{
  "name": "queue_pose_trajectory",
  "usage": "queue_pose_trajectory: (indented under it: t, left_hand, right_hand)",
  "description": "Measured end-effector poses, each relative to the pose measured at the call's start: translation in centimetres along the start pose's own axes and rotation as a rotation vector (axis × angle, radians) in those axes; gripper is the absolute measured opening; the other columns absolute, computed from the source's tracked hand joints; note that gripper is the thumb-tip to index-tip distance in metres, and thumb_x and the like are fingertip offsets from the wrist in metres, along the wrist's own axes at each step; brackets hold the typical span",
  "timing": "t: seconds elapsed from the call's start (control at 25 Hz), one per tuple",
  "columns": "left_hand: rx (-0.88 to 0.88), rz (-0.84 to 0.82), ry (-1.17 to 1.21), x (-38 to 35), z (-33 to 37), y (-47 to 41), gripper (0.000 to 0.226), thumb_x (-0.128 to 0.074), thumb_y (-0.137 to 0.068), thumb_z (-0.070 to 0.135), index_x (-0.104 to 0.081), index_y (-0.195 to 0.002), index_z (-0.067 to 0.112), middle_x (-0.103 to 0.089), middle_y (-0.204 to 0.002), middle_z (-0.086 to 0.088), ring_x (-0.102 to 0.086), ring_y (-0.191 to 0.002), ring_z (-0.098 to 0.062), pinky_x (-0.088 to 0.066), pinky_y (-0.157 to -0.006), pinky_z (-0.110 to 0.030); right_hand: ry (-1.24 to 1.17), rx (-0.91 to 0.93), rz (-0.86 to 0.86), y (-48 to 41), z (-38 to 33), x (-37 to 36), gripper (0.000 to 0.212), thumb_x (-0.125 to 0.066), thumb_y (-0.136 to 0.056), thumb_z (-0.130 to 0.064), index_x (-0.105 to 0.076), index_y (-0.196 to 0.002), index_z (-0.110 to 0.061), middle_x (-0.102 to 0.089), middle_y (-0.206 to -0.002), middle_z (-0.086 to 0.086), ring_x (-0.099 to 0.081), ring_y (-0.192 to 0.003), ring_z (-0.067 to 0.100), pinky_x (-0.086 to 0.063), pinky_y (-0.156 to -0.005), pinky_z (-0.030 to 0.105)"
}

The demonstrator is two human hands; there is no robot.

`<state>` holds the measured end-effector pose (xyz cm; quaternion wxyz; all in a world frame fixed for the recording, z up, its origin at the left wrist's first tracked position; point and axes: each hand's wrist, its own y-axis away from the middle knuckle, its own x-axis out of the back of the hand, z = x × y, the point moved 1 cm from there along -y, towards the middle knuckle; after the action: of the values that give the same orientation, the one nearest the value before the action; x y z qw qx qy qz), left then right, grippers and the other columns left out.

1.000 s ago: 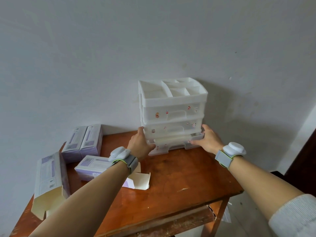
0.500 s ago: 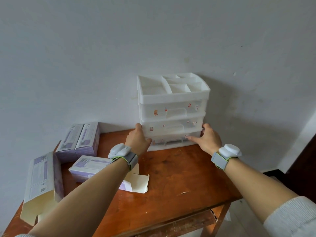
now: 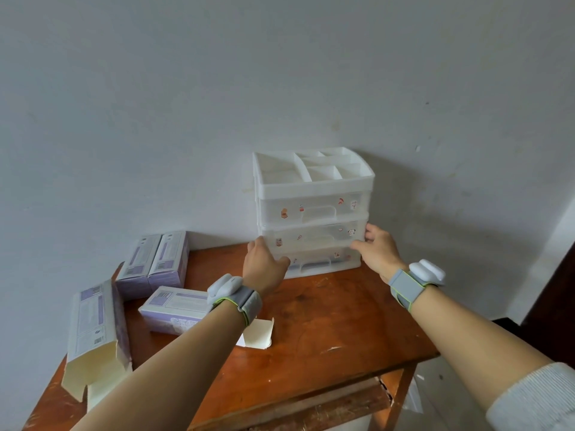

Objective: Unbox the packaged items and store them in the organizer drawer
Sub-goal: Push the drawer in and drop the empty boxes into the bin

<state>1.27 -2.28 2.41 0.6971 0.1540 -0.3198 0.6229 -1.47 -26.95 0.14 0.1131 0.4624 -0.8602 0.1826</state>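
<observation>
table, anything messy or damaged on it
Two cartons look out of place: an open-ended box lies at the front left corner, and another opened box lies askew with a loose flap. A pale scratch marks the wooden table. The organizer stands upright, drawers shut.

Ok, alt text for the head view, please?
Left hand and right hand grip a white three-drawer organizer, drawers shut, on a wooden table against a wall. Four purple-and-white boxes lie left of it, at least one opened.
</observation>
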Motion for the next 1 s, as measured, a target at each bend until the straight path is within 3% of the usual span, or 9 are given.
queue_pose_trajectory:
  t: [0.2, 0.4, 0.6, 0.76, 0.92, 1.0]
  left_hand:
    - [0.019, 0.003, 0.015, 0.6, 0.1, 1.4, 0.041, -0.063, -0.087, 0.016, -0.050, -0.124, 0.005, -0.059, -0.124, -0.013, -0.059, -0.109, -0.028, -0.054, -0.092, -0.037]
    - [-0.022, 0.020, -0.007, 1.4, 0.5, 3.8, 0.031, -0.062, -0.088, 0.019, -0.051, -0.114, 0.006, -0.064, -0.116, -0.012, -0.064, -0.100, -0.028, -0.057, -0.083, -0.036]
    - [-0.066, 0.023, -0.082, 1.8, 0.8, 5.9, 0.028, -0.060, -0.088, 0.021, -0.053, -0.111, 0.005, -0.065, -0.111, -0.012, -0.062, -0.099, -0.030, -0.054, -0.086, -0.044]
    - [-0.090, 0.037, -0.123, 2.1, 0.8, 7.3, 0.028, -0.063, -0.086, 0.025, -0.055, -0.105, 0.006, -0.067, -0.103, -0.011, -0.063, -0.092, -0.030, -0.055, -0.080, -0.042]
    - [-0.131, 0.026, -0.163, 1.9, 0.2, 8.1, 0.028, -0.064, -0.082, 0.025, -0.056, -0.104, 0.010, -0.067, -0.100, -0.007, -0.064, -0.088, -0.026, -0.056, -0.077, -0.042]
    - [-0.133, 0.022, -0.177, 2.1, 0.0, 8.3, 0.030, -0.063, -0.081, 0.025, -0.057, -0.108, 0.012, -0.068, -0.102, -0.006, -0.065, -0.090, -0.025, -0.057, -0.078, -0.042]
  right_hand:
    - [-0.037, -0.076, 0.054, 0.9, 0.1, 0.9, 0.048, -0.071, -0.077, -0.016, -0.059, -0.123, -0.018, -0.070, -0.109, 0.000, -0.066, -0.096, 0.020, -0.057, -0.083, 0.043]
    - [0.078, -0.066, 0.087, 3.2, -0.4, 2.2, 0.061, -0.070, -0.076, -0.024, -0.047, -0.132, -0.027, -0.065, -0.099, 0.000, -0.064, -0.091, 0.022, -0.059, -0.080, 0.046]
    - [0.134, -0.082, 0.157, 4.6, -0.6, 3.2, 0.039, -0.070, -0.074, -0.020, -0.057, -0.110, -0.022, -0.067, -0.101, 0.007, -0.065, -0.088, 0.028, -0.059, -0.077, 0.049]
    - [0.163, -0.092, 0.182, 5.8, -0.9, 4.0, 0.030, -0.072, -0.072, -0.020, -0.060, -0.099, -0.023, -0.067, -0.099, 0.007, -0.066, -0.086, 0.029, -0.060, -0.075, 0.048]
    - [0.256, -0.072, 0.169, 6.9, -0.2, 4.6, 0.023, -0.062, -0.083, -0.012, -0.065, -0.105, -0.017, -0.070, -0.102, 0.012, -0.066, -0.086, 0.035, -0.059, -0.076, 0.045]
    - [0.361, -0.047, 0.159, 7.2, -0.3, 4.8, 0.030, -0.053, -0.088, -0.008, -0.064, -0.115, -0.013, -0.070, -0.111, 0.015, -0.064, -0.095, 0.036, -0.055, -0.080, 0.039]
